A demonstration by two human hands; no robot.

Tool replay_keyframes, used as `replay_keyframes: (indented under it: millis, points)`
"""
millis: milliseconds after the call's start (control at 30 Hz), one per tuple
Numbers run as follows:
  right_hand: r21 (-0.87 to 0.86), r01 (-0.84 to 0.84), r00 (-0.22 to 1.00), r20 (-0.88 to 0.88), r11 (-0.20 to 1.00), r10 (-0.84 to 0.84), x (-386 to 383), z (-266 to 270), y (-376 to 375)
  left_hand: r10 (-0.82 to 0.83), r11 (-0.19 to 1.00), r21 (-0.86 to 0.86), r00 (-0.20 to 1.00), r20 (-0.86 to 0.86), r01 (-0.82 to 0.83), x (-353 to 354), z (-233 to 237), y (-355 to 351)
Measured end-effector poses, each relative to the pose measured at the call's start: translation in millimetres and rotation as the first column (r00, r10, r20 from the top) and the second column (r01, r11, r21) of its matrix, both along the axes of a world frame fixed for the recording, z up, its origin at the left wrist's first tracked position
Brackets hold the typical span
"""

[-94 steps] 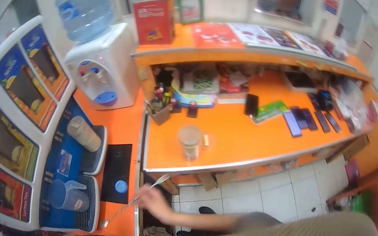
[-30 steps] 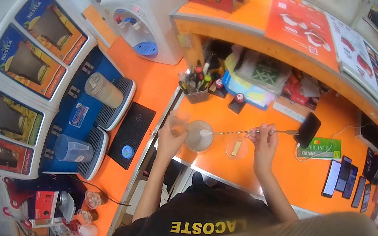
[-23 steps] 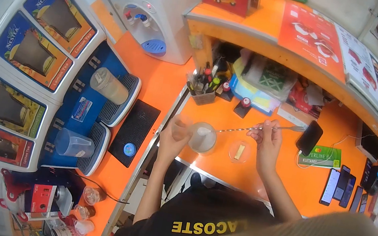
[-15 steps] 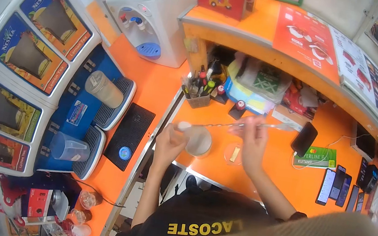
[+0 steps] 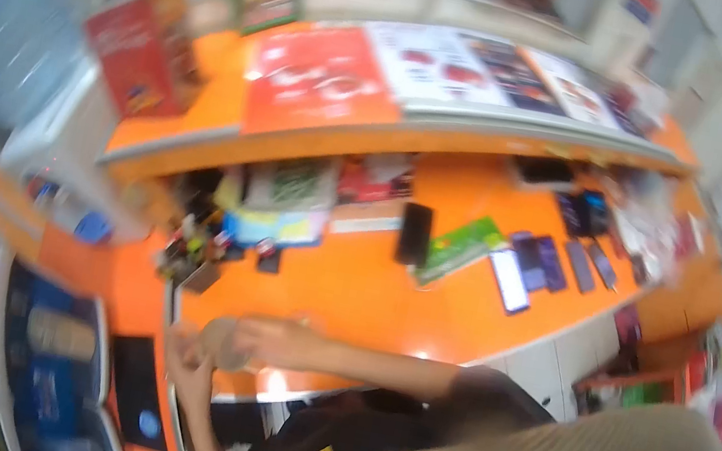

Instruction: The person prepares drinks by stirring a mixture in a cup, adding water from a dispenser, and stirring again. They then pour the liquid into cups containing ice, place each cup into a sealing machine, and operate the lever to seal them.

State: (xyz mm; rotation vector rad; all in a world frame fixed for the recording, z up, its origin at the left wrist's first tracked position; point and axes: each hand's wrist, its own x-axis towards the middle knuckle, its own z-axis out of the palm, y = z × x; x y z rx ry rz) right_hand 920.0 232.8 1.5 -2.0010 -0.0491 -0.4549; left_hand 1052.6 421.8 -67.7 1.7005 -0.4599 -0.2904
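Motion blurs the view. My left hand (image 5: 191, 358) is at the left side of a round greyish cup (image 5: 226, 344) over the orange desk (image 5: 348, 296), its fingers bent close to the rim. From the right, my right hand (image 5: 268, 342) reaches the same cup, its fingers smeared. Whether either hand grips the cup or something small cannot be made out. Above the cup stands a holder of pens (image 5: 194, 269).
Behind the desk runs a raised orange shelf with a red menu sheet (image 5: 324, 79). A black phone (image 5: 414, 234), a green booklet (image 5: 461, 250) and several phones lie to the right. A water dispenser (image 5: 54, 157) and drink machine (image 5: 50, 345) stand left.
The view has swung to the right, so the desk items appear further left. My right hand has come down to the cup, and the long twisted utensil it held is no longer visible.
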Motion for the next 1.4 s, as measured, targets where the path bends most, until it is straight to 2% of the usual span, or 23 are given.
replay_keyframes:
  millis: [33, 100, 133, 167, 200, 233, 300, 333, 400, 467, 533, 600, 700, 800, 867, 900, 933, 1033, 1167, 1267, 1333, 1367, 1400]
  points:
    - [-0.282, 0.051, 0.958, 0.285, 0.958, 0.033, 6.3, -39.7, 0.6, 0.017, 0.999, 0.03, 0.998, 0.056, -0.019, -8.4, 12.7, -8.1]
    - [-0.32, 0.16, 0.95, 0.307, 0.934, -0.058, -4.9, -39.8, 1.3, 0.047, 0.983, 0.161, 0.968, 0.246, -0.088, -14.6, 12.2, -26.4]
    - [-0.325, 0.187, 0.947, 0.312, 0.927, -0.081, -7.2, -43.7, 0.9, 0.048, 0.964, 0.237, 0.955, 0.291, -0.121, -42.1, 52.4, -42.4]
    - [-0.263, 0.267, 0.934, 0.307, 0.927, -0.182, -7.9, -45.4, -0.2, 0.046, 0.939, 0.305, 0.939, 0.341, -0.157, -55.3, 76.1, -50.3]
    - [-0.199, 0.342, 0.915, 0.295, 0.918, -0.276, -10.2, -46.8, -0.9, 0.044, 0.968, 0.218, 0.936, 0.349, -0.127, -53.8, 69.7, -55.7]
    - [-0.135, 0.413, 0.889, 0.274, 0.901, -0.367, -13.0, -48.8, -0.6, 0.019, 0.96, 0.256, 0.939, 0.342, -0.113, -52.7, 66.5, -55.7]
    - [0.235, 0.446, 0.889, -0.004, 0.863, -0.458, -17.6, -52.0, 0.1, -0.022, 0.935, 0.342, 0.947, 0.32, -0.094, -52.9, 66.1, -57.0]
    - [0.408, 0.463, 0.884, -0.152, 0.787, -0.441, -17.4, -52.7, 1.2, -0.07, 0.946, 0.322, 0.949, 0.309, -0.036, -50.6, 60.5, -57.4]
    - [0.648, 0.452, 0.878, -0.2, 0.613, -0.436, -15.2, -68.7, -1.5, -0.124, 0.952, 0.303, 0.948, 0.293, 0.03, -38.4, 35.5, -50.5]
    - [0.674, 0.505, 0.844, -0.257, 0.539, -0.47, -19.9, -59.0, -7.0, -0.015, 0.988, 0.145, 0.924, 0.381, -0.044, -39.7, 35.7, -56.7]
    - [0.685, 0.463, 0.849, -0.161, 0.562, -0.503, -20.5, -58.1, -13.3, -0.067, 0.97, 0.244, 0.977, 0.2, 0.016, -36.5, 47.9, -52.1]
    - [0.668, 0.498, 0.824, -0.166, 0.553, -0.542, -25.7, -48.7, -16.3, -0.062, 0.945, 0.326, 0.974, 0.218, -0.012, -31.8, 45.0, -46.3]
    - [0.703, 0.455, 0.843, -0.142, 0.547, -0.519, -30.6, -38.1, -23.5, -0.037, 0.962, 0.274, 0.977, 0.208, -0.022, -24.4, 36.0, -38.0]
    - [0.713, 0.451, 0.84, -0.135, 0.537, -0.526, -31.2, -30.9, -28.9, -0.036, 0.997, 0.071, 0.999, -0.015, 0.037, -15.2, 24.8, -29.2]
    - [0.725, 0.449, 0.841, -0.145, 0.522, -0.522, -31.0, -21.1, -32.0, -0.039, 0.999, 0.007, 0.999, -0.015, 0.039, -10.4, 26.4, -21.9]
    - [0.726, 0.447, 0.839, -0.138, 0.523, -0.526, -30.9, -17.5, -34.0, -0.042, 0.999, -0.026, 0.999, -0.012, 0.042, -8.5, 28.6, -17.5]
    - [0.726, 0.444, 0.837, -0.128, 0.525, -0.531, -31.0, -14.3, -36.6, -0.036, 0.994, 0.102, 0.998, 0.043, 0.032, -6.9, 32.0, -12.3]
    - [0.742, 0.413, 0.839, -0.084, 0.528, -0.537, -28.8, 0.7, -44.6, -0.095, 0.97, 0.239, 0.97, 0.226, 0.039, -10.9, 44.7, -9.5]
    - [0.749, 0.357, 0.849, -0.01, 0.558, -0.529, -21.5, 26.9, -42.6, -0.201, 0.94, 0.323, 0.945, 0.257, 0.112, -12.6, 39.0, -11.4]
    - [0.695, 0.319, 0.875, 0.046, 0.645, -0.483, -13.3, 35.9, -21.8, -0.227, 0.933, 0.336, 0.934, 0.278, 0.127, -18.8, 44.7, -18.3]
    - [0.395, 0.128, 0.951, 0.213, 0.91, -0.226, -7.8, 23.2, -10.8, -0.231, 0.941, 0.307, 0.934, 0.272, 0.143, -21.2, 49.2, -22.7]
    - [0.213, 0.02, 0.964, 0.257, 0.977, -0.075, -7.1, 18.3, -8.1, -0.239, 0.943, 0.29, 0.936, 0.26, 0.16, -20.0, 47.6, -23.1]
    - [0.16, 0.003, 0.96, 0.275, 0.987, -0.047, -10.0, 23.0, -7.3, -0.247, 0.945, 0.274, 0.937, 0.246, 0.177, -18.2, 44.1, -23.0]
